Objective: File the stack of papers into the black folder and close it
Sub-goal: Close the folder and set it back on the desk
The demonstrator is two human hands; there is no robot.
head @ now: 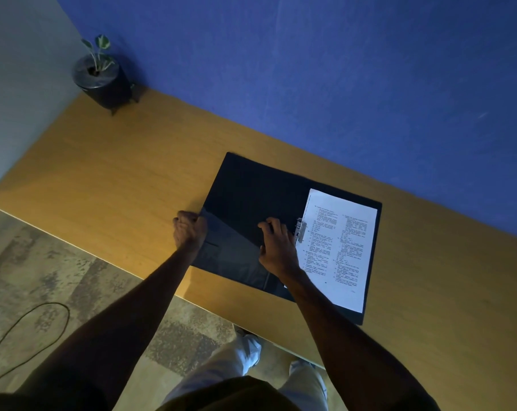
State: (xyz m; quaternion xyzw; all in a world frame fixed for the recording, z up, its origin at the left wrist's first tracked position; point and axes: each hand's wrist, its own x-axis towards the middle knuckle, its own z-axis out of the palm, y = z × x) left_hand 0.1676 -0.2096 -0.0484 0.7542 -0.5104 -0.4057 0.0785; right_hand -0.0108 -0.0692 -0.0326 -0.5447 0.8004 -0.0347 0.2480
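The black folder [251, 188] lies open and flat on the wooden table. A stack of printed white papers [337, 250] rests on its right half, under a metal clip [300, 231] near the spine. My left hand [189, 229] is curled around the outer left edge of the folder's left cover. My right hand [276, 247] rests palm down on the inside of the folder, fingers spread, just left of the clip and the papers' edge.
A potted plant [101, 77] in a black pot stands at the table's far left corner against the blue wall. The wooden table [118, 179] has its near edge running diagonally. A dark cable [29, 327] lies on the floor at the lower left.
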